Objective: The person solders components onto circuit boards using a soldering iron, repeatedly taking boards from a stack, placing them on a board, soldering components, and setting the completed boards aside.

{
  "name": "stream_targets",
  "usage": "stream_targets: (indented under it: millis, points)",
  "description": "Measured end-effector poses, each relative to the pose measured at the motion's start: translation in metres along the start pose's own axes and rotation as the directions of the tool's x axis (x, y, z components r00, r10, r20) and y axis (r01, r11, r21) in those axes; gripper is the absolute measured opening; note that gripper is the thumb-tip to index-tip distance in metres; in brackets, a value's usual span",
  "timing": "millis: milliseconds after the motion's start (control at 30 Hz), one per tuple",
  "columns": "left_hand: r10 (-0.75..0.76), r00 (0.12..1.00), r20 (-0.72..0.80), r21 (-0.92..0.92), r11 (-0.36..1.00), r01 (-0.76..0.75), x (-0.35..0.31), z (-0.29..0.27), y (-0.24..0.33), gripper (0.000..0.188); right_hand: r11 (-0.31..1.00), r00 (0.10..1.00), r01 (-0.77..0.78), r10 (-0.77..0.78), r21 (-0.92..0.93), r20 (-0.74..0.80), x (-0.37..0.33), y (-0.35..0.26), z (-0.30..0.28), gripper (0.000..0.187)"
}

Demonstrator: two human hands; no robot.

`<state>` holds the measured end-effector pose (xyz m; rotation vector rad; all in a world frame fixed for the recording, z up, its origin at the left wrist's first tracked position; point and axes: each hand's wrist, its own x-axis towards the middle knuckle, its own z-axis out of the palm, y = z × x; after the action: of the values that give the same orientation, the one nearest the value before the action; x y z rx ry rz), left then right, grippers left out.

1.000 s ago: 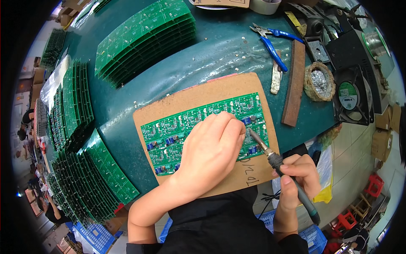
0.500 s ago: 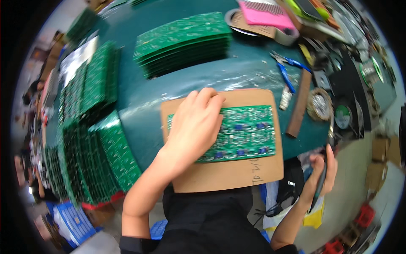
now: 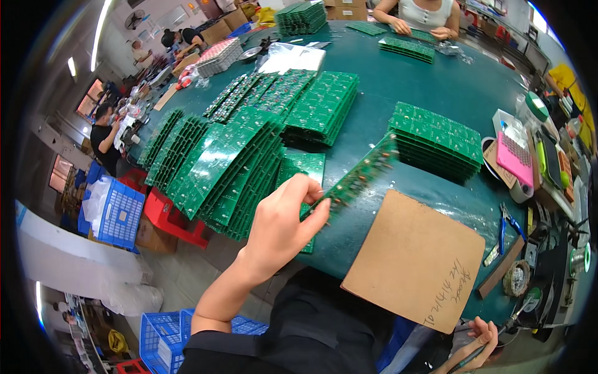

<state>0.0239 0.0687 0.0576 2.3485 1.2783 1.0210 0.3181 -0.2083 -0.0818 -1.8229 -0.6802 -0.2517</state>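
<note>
My left hand (image 3: 279, 225) pinches a green circuit board (image 3: 360, 177) by its near end. The board is lifted off the table, tilted nearly edge-on and blurred, with small parts showing along its face. At the lower right, my right hand (image 3: 478, 344) is closed round the dark handle of a soldering iron (image 3: 464, 360), whose metal end points up toward a spool on the table. A tan cardboard sheet (image 3: 405, 249) with handwriting lies between the hands with nothing on it. Beside the left hand stand tightly packed rows of green boards (image 3: 230, 168).
More boards are stacked ahead (image 3: 436, 134) and at left-centre (image 3: 324, 106). Blue-handled pliers (image 3: 503, 227), a brown bar (image 3: 500, 267) and a round tin (image 3: 517, 277) lie right. A co-worker's hands (image 3: 402, 26) handle boards across the table. Blue crates (image 3: 118, 212) stand left.
My left hand has lifted the circuit board off the cardboard and carried it left, toward the board rows. The view has swung left and up. My right hand still holds the soldering iron.
</note>
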Motion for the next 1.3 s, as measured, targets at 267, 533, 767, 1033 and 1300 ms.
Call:
stream_targets:
  millis: [267,533,767,1033,1300]
  points:
    - [0.205,0.978,-0.023,0.714,0.688,-0.127,-0.011,0.027,-0.03,0.016,0.99,0.976,0.076,-0.098,0.119,0.192,0.008,-0.037,0.038,0.039]
    - [0.084,0.996,-0.014,0.806,0.59,-0.039,0.008,0.038,-0.031,0.018,0.979,0.95,0.186,-0.2,0.08,0.239,0.004,-0.037,0.044,0.032]
    - [-0.173,0.983,0.062,0.801,0.596,0.055,0.002,0.056,-0.039,0.026,0.991,0.962,0.118,-0.128,0.057,0.24,-0.001,-0.026,0.043,0.03]
    - [-0.275,0.935,0.223,0.559,0.822,0.108,-0.017,0.084,-0.06,0.022,0.994,0.959,0.099,-0.107,0.044,0.261,-0.009,-0.028,0.038,0.027]
    - [-0.333,0.924,0.19,0.483,0.851,0.207,-0.016,0.093,-0.058,0.031,0.993,0.959,0.112,-0.115,0.025,0.26,-0.012,-0.024,0.037,0.027]
